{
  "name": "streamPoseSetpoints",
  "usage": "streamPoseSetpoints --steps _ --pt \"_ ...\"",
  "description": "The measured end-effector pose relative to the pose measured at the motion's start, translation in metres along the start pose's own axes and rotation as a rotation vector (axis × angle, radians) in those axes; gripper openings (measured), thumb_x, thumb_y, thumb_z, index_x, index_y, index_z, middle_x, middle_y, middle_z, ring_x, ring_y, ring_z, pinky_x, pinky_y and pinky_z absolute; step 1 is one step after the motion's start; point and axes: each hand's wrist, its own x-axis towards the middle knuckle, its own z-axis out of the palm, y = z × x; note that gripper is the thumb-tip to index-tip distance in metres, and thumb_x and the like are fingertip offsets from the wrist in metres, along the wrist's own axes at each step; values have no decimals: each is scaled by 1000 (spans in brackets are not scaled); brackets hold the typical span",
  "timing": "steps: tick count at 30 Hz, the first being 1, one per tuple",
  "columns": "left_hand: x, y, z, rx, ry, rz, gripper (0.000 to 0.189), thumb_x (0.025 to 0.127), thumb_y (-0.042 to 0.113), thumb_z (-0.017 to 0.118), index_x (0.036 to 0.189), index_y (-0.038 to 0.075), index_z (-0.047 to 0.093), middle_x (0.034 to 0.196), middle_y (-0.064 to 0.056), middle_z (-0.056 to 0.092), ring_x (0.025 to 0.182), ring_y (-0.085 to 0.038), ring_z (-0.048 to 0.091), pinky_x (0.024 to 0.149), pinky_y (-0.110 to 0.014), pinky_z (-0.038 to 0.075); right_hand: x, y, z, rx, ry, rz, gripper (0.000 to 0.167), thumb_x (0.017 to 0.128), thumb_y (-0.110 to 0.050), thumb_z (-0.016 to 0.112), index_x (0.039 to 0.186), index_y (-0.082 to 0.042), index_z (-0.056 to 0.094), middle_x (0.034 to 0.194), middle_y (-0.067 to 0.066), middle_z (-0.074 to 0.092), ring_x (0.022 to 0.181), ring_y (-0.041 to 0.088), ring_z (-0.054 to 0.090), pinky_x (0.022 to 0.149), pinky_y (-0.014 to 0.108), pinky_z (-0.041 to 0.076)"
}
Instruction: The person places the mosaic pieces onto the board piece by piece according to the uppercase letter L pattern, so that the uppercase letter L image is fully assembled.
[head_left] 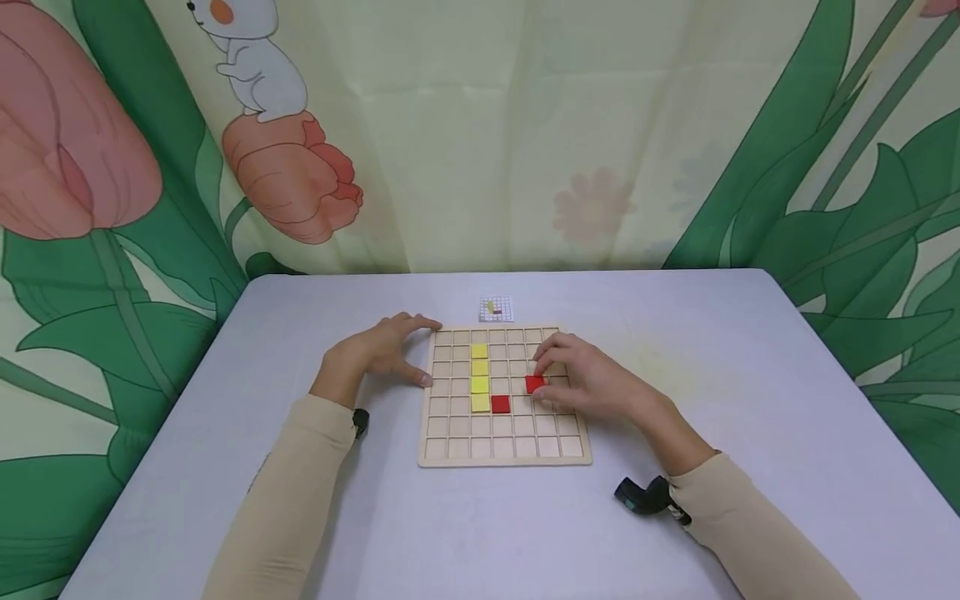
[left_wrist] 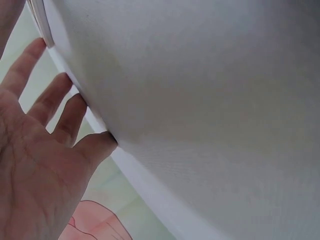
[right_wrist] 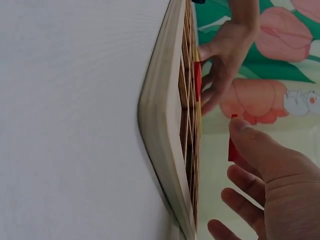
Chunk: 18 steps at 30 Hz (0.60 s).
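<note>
A wooden grid board [head_left: 457, 450] lies flat on the table. Yellow square tiles [head_left: 479, 367] form a column in it, and one red tile [head_left: 500, 404] sits just right of the lowest yellow one. Above the board's right part, my right hand [head_left: 592, 379] pinches another red tile [head_left: 533, 383] between thumb and finger; the right wrist view shows this held tile [right_wrist: 232, 145] raised off the board. My left hand [head_left: 386, 346] touches the board's left edge with spread fingers and thumb; in the left wrist view its fingertips [left_wrist: 62, 80] rest at the table surface.
A small card [head_left: 496, 309] printed with a coloured grid pattern lies behind the board. The white-covered table [head_left: 480, 533] reaches back to a curtain [head_left: 480, 150] printed with plants and a rabbit. A black wrist camera [head_left: 648, 496] sticks out from the right sleeve.
</note>
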Motion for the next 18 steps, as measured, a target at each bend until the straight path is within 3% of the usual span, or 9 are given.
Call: streamPoseSetpoints --steps 18 --pt "-1 -2 1 3 8 5 102 71 53 92 157 40 38 168 -9 26 152 -36 26 115 -66 33 9 -8 17 -56 -103 17 17 88 -31 83 95 -19 73 122 -2 61 119 18 54 103 42 48"
